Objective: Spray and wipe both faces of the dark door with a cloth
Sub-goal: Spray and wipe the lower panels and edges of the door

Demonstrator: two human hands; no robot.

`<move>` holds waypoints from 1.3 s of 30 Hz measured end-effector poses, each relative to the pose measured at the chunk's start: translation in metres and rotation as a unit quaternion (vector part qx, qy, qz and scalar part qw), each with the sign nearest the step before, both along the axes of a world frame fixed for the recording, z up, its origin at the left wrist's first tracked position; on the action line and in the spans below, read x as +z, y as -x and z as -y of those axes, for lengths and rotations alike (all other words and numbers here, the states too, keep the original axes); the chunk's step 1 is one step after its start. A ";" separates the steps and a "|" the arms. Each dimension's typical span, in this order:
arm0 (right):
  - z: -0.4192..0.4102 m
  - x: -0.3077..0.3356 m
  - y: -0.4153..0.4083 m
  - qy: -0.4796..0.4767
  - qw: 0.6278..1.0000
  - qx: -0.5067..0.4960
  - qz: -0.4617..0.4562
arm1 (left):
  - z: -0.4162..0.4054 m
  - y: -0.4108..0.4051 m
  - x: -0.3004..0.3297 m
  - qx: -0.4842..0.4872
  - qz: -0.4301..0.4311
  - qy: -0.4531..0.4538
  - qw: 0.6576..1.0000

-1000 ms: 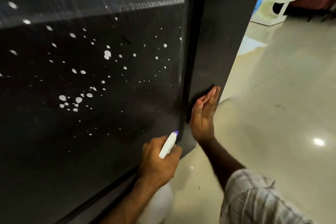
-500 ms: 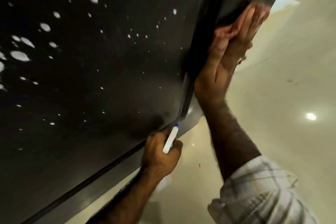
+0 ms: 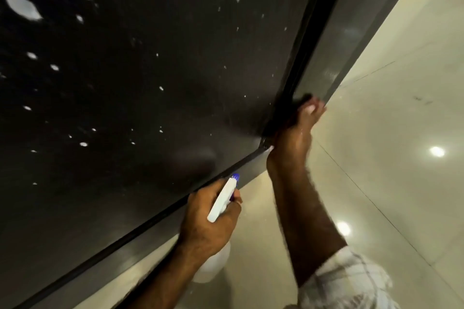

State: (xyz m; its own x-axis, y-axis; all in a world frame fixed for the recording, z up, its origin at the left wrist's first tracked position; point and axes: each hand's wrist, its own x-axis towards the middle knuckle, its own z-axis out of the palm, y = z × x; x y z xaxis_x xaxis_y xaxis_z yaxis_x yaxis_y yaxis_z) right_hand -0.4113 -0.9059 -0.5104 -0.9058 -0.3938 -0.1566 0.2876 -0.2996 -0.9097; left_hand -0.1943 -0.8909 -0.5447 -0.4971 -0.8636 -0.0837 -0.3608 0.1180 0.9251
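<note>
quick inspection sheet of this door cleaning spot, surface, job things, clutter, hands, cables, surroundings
surface: dark door face dotted with white spray droplets, not yet wiped.
job's things: white spray bottle with blue nozzle; no cloth plainly seen.
clutter: nothing seen.
grippers: left hand grips the spray bottle; right hand is at the door's edge near its lower corner, blurred, finger pose unclear.
cables: nothing seen.
surroundings: glossy pale tiled floor with ceiling light reflections; plaid sleeve on the right arm.
</note>
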 end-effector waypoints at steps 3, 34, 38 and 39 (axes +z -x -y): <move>0.005 0.009 0.006 -0.047 0.976 -0.083 -0.194 | 0.007 0.003 -0.006 -0.024 -0.008 0.011 1.000; -0.020 -0.026 -0.110 -0.047 0.976 0.080 0.197 | -0.020 -0.084 0.016 0.039 -0.021 -0.007 0.999; -0.008 -0.021 -0.068 0.012 0.993 -0.028 0.113 | -0.026 -0.083 0.019 0.058 -0.019 -0.027 0.998; -0.007 -0.033 -0.065 0.002 0.993 -0.030 0.118 | -0.025 -0.081 0.021 0.049 -0.023 -0.018 0.998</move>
